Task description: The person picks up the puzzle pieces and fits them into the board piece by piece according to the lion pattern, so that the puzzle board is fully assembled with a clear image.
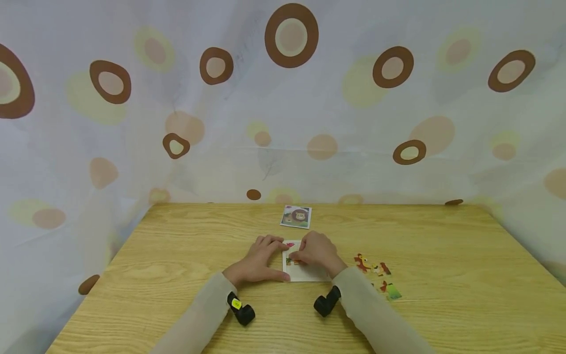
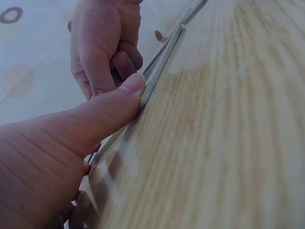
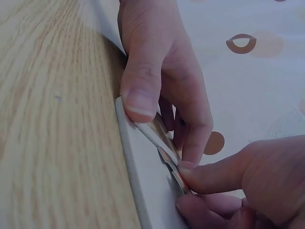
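A white-framed puzzle board [image 1: 309, 274] lies flat on the table, with a few coloured puzzle pieces [image 1: 290, 245] at its left side. My left hand [image 1: 258, 260] holds the board at its left side, thumb on the near left corner and fingers by the far left corner. Over the board, my right hand [image 1: 317, 250] has its fingers curled. In the right wrist view, its thumb and fingers pinch a thin puzzle piece [image 3: 177, 177] down at the board's surface. The picture on that piece is mostly hidden by the fingers.
Several loose puzzle pieces [image 1: 363, 261] lie to the right of the board, partly behind the right sleeve [image 1: 371, 305]. Beyond the board lies a square picture card [image 1: 296, 217] showing a lion. A patterned curtain [image 1: 345, 123] hangs behind the wooden table [image 1: 442, 275].
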`<state>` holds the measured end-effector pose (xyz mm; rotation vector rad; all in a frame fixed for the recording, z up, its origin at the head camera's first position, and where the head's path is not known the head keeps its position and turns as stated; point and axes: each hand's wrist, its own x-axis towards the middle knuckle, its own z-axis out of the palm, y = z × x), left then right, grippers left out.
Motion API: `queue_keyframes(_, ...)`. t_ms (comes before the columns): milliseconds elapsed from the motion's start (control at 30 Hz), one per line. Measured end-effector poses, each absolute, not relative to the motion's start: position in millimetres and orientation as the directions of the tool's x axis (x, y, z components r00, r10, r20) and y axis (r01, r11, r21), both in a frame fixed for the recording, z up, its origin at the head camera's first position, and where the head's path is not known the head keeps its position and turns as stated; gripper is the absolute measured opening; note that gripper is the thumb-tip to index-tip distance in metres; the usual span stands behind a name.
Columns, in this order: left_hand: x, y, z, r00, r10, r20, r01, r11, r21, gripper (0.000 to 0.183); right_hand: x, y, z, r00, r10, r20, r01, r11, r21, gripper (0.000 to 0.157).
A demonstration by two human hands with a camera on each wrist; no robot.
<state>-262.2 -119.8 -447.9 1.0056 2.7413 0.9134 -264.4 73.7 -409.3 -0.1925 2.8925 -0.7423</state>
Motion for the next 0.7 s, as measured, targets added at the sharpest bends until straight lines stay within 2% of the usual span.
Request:
queue_keyframes(467,-260.9,-119.0,-444.1,-0.786,0.609,0.104,0.549,0.61,0.572,0.066,-261.7,70.1,-410.2,-0.988,-0.12,-0.102,-0.064,0.899,-0.432,0.033)
queue_keyframes(700,-260.1,-120.4,-443.2,-0.785,0.61,0.113,0.555,0.609,0.567,0.067,-260.3,69.6,-412.1,-0.99,-0.111,-0.083,-0.062,0.892,-0.449,0.032)
